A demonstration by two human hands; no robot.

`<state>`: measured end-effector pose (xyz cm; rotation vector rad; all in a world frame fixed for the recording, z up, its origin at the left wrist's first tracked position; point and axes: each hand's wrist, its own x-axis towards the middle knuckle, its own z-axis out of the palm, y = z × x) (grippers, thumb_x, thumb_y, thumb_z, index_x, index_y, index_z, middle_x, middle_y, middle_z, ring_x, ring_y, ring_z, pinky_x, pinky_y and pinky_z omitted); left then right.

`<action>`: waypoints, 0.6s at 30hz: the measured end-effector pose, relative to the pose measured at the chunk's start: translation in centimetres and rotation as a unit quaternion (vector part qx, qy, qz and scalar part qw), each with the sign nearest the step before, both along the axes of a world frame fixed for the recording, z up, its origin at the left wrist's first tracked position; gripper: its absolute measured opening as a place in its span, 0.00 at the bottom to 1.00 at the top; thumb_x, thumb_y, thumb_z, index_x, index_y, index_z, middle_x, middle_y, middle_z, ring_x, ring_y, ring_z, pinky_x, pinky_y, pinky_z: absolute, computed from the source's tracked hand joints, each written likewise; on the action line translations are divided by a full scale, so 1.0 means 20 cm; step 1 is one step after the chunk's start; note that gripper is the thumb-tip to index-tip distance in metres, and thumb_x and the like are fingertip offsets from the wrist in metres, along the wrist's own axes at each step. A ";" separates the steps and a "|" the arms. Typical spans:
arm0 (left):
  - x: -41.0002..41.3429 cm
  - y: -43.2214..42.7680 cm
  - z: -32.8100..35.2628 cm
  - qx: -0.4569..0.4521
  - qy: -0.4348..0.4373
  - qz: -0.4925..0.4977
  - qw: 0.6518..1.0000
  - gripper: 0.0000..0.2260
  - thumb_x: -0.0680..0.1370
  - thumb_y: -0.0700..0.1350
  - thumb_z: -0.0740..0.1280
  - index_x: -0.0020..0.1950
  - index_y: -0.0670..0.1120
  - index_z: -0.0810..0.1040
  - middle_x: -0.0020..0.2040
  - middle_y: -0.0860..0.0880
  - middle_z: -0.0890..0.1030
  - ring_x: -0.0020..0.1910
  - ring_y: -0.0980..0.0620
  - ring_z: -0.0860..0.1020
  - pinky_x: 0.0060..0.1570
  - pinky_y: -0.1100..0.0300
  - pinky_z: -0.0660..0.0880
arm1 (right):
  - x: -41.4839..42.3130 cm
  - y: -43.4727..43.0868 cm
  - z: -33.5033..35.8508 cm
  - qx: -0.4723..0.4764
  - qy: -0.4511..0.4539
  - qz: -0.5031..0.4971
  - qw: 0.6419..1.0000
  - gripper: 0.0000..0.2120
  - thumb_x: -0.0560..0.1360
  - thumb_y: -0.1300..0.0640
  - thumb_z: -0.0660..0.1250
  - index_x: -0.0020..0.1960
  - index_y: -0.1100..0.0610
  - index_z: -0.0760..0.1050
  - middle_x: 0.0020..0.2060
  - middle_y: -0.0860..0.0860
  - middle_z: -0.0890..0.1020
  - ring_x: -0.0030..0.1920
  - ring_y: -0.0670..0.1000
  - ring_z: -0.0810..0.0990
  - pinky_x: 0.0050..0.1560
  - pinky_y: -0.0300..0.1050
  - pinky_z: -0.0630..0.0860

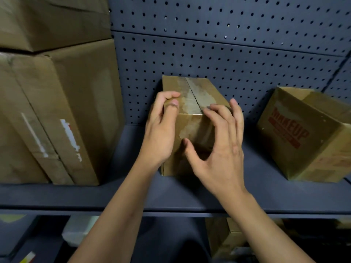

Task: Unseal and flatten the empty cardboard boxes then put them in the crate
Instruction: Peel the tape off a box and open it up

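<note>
The left hand (161, 130) grasps the upper left edge of the small taped box (197, 86), fingers curled over the top and thumb pressed to the near face. The right hand (218, 149) is not closed on anything. Its fingers are spread and lightly bent, with the tips touching the tape (190, 99) where it folds over the near top edge.

The box stands on the dark shelf (247, 190), its far end close to the pegboard (228, 54). It sits between the large stacked boxes (66, 111) on the left and an open printed box (296, 141) on the right. No crate is in view.

The tape looks patchy and worn, so I judge it may tear into slivers rather than lift in one strip. That would leave the seam partly held. An empty box is light, and a hard pull with a weak left hold could tip it or skid it along the shelf.

The sealed seam faces up and runs from near to far. The long axis seems to lie the same way, with a short end face turned toward the person.
</note>
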<state>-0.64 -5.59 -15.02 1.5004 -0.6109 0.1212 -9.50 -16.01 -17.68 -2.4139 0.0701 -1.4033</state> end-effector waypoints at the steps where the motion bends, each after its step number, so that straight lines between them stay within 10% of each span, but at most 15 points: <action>1: 0.00 0.00 0.00 0.001 0.000 -0.001 1.000 0.14 0.76 0.60 0.53 0.56 0.61 0.74 0.57 0.56 0.78 0.56 0.53 0.77 0.57 0.49 0.75 | 0.00 0.00 0.00 0.001 -0.001 -0.002 1.000 0.28 0.72 0.52 0.73 0.68 0.61 0.70 0.68 0.54 0.72 0.79 0.55 0.54 0.74 0.38 0.60; 8: -0.01 0.01 0.01 0.011 0.007 0.010 1.000 0.12 0.80 0.53 0.54 0.58 0.57 0.74 0.54 0.62 0.77 0.50 0.68 0.74 0.43 0.74 0.68 | 0.04 0.07 -0.01 0.031 -0.039 -0.011 0.999 0.29 0.68 0.57 0.72 0.66 0.61 0.69 0.67 0.57 0.72 0.78 0.58 0.56 0.69 0.62 0.68; 14: -0.02 0.01 0.02 0.021 0.013 0.007 1.000 0.11 0.83 0.51 0.54 0.58 0.57 0.74 0.53 0.60 0.77 0.47 0.68 0.75 0.40 0.77 0.67 | 0.03 0.06 -0.01 0.024 -0.043 0.006 0.999 0.26 0.69 0.61 0.72 0.64 0.58 0.67 0.68 0.59 0.72 0.78 0.59 0.56 0.73 0.61 0.63; 18: -0.01 0.01 0.01 0.014 0.017 -0.005 1.000 0.13 0.78 0.56 0.52 0.56 0.61 0.74 0.53 0.54 0.79 0.51 0.56 0.78 0.44 0.61 0.73 | -0.03 0.02 -0.03 0.026 -0.003 0.038 0.999 0.16 0.72 0.55 0.73 0.54 0.61 0.72 0.75 0.59 0.65 0.80 0.58 0.51 0.77 0.40 0.54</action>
